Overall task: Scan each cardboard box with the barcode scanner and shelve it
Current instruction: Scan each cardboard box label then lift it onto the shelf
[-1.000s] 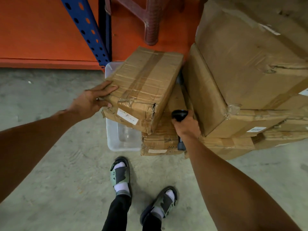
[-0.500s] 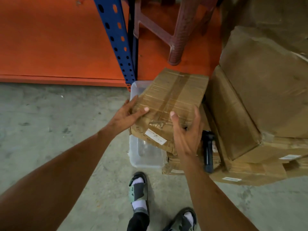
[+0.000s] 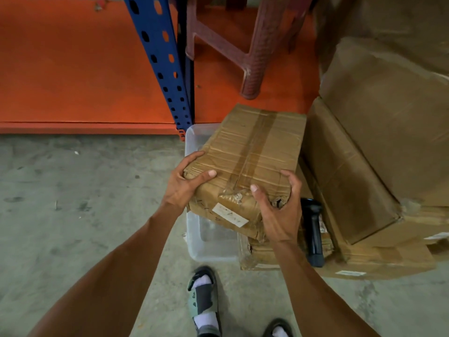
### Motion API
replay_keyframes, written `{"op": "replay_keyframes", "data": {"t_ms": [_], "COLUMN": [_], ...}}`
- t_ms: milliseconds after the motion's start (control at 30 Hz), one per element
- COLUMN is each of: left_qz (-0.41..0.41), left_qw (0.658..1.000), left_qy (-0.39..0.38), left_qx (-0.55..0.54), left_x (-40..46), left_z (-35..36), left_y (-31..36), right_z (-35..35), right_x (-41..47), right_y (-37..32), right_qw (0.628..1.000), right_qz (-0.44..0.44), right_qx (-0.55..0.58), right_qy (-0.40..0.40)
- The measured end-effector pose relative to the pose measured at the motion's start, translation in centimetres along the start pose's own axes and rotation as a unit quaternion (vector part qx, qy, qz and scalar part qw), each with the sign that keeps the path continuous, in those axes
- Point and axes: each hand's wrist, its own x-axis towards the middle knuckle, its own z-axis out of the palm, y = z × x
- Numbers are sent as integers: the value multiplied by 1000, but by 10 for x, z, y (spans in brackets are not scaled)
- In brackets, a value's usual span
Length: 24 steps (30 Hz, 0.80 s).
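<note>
Orange shelf (image 3: 73,69) low across the top, blue perforated upright (image 3: 160,59) rising from its front edge. Red-brown stool (image 3: 255,45) stands on the shelf to the right of the upright.

Concrete floor (image 3: 60,203) below. Pile of large cartons (image 3: 379,132) fills the right side, tilted and crushed at the corners.

Both forearms reach forward from the bottom edge, converging on one taped box (image 3: 252,152). Box is held tilted, near end toward the person, above a clear tub (image 3: 206,239) and a flattened carton (image 3: 262,254) on the floor. White label (image 3: 229,214) on its near face.

Left hand (image 3: 181,184) grips the near-left corner: fingers curled over the top edge, thumb lying flat across the top. Right hand (image 3: 279,212) grips the near-right corner: thumb up on the top face, fingers wrapped round the torn right side.

Black scanner (image 3: 313,229) lies just right of the right hand, wedged between the low cartons and the big pile, not held.

Sandalled feet (image 3: 204,302) in white socks at the bottom.
</note>
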Motion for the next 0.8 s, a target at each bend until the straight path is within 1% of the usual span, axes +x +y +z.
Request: {"op": "replay_keyframes", "data": {"t_ms": [200,333,433,533,667,800], "left_qz": [-4,26,46,56,77,119], "left_qw": [998,998,998,997,996,990], "left_qy": [53,42,36,48,53,70], "left_qx": [-37,-35,-15,4,15,19], "left_x": [-6,-17,-33,-55,-103,-166], "left_z": [16,29,33,28,29,44], "left_y": [7,17,39,67,120,185], "right_z": [1,-14,-23,-30,-50,-87], "right_x": [3,10,7,-6,-31,-68], "right_y": [-3,-13,-28,-47,-98,-172], "right_qw": [1000,999,999,999,998,996], "right_qz": [-5,-17,-34,-38,-56,-73], "right_qx": [7,26,20,31,33,47], "right_qy": [-2,11,8,9,2,8]}}
